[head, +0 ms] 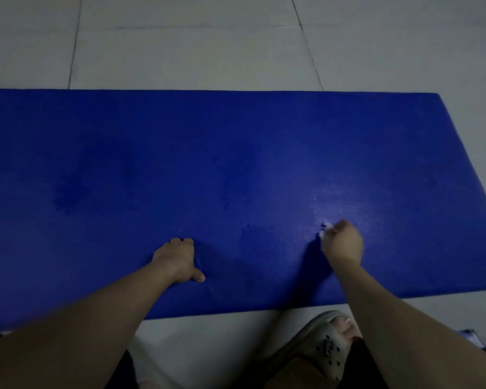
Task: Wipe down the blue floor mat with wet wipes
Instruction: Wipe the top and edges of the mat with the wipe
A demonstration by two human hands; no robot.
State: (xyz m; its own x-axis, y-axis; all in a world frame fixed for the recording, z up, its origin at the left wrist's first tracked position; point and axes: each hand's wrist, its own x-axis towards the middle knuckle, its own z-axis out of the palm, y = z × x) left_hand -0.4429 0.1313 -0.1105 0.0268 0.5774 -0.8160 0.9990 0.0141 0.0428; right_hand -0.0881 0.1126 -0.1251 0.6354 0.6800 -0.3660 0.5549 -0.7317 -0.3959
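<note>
The blue floor mat point(236, 153) lies flat on the pale tiled floor point(180, 51) and stretches across the whole view, its right end at about three o'clock. At nine o'clock, the mat's left part shows a few darker blotches. They may be damp patches or only shadow; the light is too dim to be sure.

At about seven o'clock from the mat's centre, the left hand point(180, 259) presses down on the mat near its front edge. Its thumb is splayed to the side and it holds nothing, so it seems to brace the person and pin the mat.

Further right, at about five o'clock, the right hand point(341, 244) is curled tight round a bunched wet wipe point(325, 230) and pushes it against the mat. Only white scraps of the wipe show past the fingers. Just beyond it, toward two o'clock, a paler, shiny, streaked patch suggests this spot has been wiped.

At six o'clock, off the mat, a beige sandal point(328, 346) rests on the tiles.

I'd judge the job somewhere between early and midway: the far strip and the right end look dry and unwiped.
</note>
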